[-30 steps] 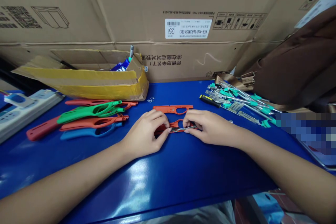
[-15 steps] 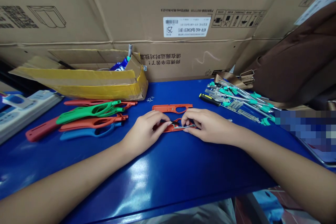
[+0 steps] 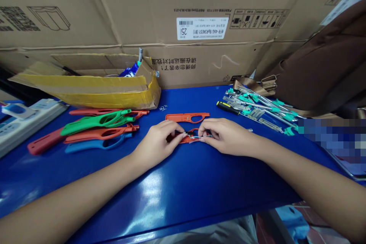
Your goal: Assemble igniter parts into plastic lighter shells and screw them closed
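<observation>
Both hands meet over an orange lighter shell half (image 3: 184,140) lying on the table, its hollow side up. My left hand (image 3: 160,139) is closed on its left end, thumb and fingertips beside a black part (image 3: 189,133) inside. At the right end, my right hand (image 3: 221,135) pinches a thin pale wire (image 3: 196,137) that runs across the shell. The fingers partly hide the shell and its inner parts. Just behind them lies a second orange shell half (image 3: 187,117) with an oval trigger opening, touched by neither hand.
Red, green, orange and blue lighter shells (image 3: 97,122) are piled left, before a yellow-taped cardboard box (image 3: 114,97). A power strip (image 3: 34,118) sits far left. At right lie a screwdriver (image 3: 228,108), metal rods with green pieces (image 3: 263,107) and a brown bag (image 3: 323,68).
The wire between my hands has shifted and shows more bent over the shell. My right fingers have moved slightly; my left hand stays nearly still.
</observation>
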Demonstrator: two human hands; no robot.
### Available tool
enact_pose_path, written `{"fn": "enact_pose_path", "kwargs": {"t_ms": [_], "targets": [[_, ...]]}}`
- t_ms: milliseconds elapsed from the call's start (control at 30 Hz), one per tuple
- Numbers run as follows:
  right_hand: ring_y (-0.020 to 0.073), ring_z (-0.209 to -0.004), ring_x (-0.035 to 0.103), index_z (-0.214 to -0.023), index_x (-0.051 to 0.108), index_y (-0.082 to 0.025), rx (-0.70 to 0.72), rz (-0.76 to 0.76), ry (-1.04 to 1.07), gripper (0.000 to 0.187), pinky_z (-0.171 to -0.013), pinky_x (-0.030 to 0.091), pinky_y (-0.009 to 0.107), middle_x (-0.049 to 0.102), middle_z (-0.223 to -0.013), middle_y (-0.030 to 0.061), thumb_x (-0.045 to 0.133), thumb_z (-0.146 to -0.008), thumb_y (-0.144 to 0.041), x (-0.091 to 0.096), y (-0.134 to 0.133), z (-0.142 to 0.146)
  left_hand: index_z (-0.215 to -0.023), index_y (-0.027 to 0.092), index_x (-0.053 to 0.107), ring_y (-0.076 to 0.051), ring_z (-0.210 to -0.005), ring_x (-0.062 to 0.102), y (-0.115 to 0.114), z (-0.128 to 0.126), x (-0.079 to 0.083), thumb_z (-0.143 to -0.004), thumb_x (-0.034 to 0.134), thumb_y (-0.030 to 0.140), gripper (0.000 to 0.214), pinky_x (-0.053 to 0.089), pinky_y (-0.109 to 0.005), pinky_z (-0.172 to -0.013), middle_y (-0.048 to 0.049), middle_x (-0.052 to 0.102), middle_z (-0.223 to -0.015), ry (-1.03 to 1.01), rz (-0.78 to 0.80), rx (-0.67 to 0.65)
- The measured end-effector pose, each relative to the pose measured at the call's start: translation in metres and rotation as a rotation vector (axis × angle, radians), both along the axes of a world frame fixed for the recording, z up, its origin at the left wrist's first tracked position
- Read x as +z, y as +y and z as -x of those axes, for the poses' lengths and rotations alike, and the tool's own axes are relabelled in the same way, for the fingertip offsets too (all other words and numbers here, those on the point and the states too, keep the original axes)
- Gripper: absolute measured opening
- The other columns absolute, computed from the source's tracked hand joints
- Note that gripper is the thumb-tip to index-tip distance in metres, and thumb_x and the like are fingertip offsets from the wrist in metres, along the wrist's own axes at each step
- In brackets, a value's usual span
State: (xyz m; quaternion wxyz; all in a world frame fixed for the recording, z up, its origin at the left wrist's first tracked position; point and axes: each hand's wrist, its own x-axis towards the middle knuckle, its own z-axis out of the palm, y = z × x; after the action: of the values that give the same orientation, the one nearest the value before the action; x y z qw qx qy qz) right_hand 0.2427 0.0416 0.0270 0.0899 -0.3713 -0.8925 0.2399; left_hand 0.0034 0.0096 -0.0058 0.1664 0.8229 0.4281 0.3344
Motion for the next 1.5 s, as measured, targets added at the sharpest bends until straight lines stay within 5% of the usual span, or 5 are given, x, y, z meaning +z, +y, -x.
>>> {"fn": "enact_pose_path", "kwargs": {"t_ms": [233, 833, 1100, 1300, 1500], "targets": [[0.0155, -0.08, 0.056, -0.092, 0.063, -0.02, 0.007, -0.014, -0.021, 0.011, -0.068, 0.035, 0.026, 0.066, -0.091, 0.0001, 0.072, -0.087, -0.02, -0.0007, -0.0014, -0.0007, -0.086, 0.016, 0.071, -0.011, -0.066, 0.057, 0.0004, 0.0003, -0.0012, -0.094, 0.065, 0.018, 0.01, 0.045, -0.023, -0.063, -0.0008, 0.066, -0.078, -0.011, 0.003, -0.009], [0.014, -0.078, 0.056, -0.091, 0.061, -0.022, -0.01, -0.016, 0.009, 0.014, -0.067, 0.035, 0.026, 0.065, -0.087, -0.0025, 0.072, -0.085, -0.018, -0.0033, -0.0028, -0.001, -0.086, 0.016, 0.071, -0.011, -0.067, 0.056, 0.0005, 0.0009, -0.0012, -0.093, 0.066, 0.017, 0.009, 0.044, -0.022, -0.063, -0.0005, 0.066, -0.078, -0.019, 0.028, -0.026], [0.0168, -0.081, 0.061, -0.1, 0.057, -0.021, 0.206, -0.208, -0.096, 0.003, -0.066, 0.038, 0.028, 0.067, -0.102, 0.0027, 0.058, -0.098, -0.024, -0.0033, -0.0009, -0.0041, -0.086, 0.016, 0.071, -0.011, -0.067, 0.057, 0.0005, 0.001, -0.0015, -0.093, 0.066, 0.016, 0.008, 0.044, -0.022, -0.063, -0.0007, 0.066, -0.079, -0.018, 0.018, -0.027], [0.0196, -0.087, 0.066, -0.117, 0.057, -0.023, 0.261, -0.27, -0.147, 0.017, -0.069, 0.042, 0.03, 0.067, -0.115, 0.0054, 0.052, -0.101, -0.026, -0.0038, 0.0001, -0.0042, -0.086, 0.016, 0.071, -0.012, -0.067, 0.057, 0.0015, 0.0016, -0.0017, -0.093, 0.066, 0.017, 0.009, 0.044, -0.023, -0.064, -0.0009, 0.066, -0.079, -0.003, 0.022, -0.023], [0.0176, -0.094, 0.062, -0.124, 0.054, -0.024, 0.179, -0.099, 0.021, 0.04, -0.074, 0.044, 0.027, 0.065, -0.118, 0.0042, 0.061, -0.085, -0.013, 0.0045, -0.0021, -0.0081, -0.087, 0.016, 0.071, -0.012, -0.069, 0.058, 0.0013, 0.0009, -0.0014, -0.093, 0.066, 0.017, 0.008, 0.045, -0.024, -0.065, -0.0013, 0.066, -0.079, -0.004, 0.012, -0.023]]}}
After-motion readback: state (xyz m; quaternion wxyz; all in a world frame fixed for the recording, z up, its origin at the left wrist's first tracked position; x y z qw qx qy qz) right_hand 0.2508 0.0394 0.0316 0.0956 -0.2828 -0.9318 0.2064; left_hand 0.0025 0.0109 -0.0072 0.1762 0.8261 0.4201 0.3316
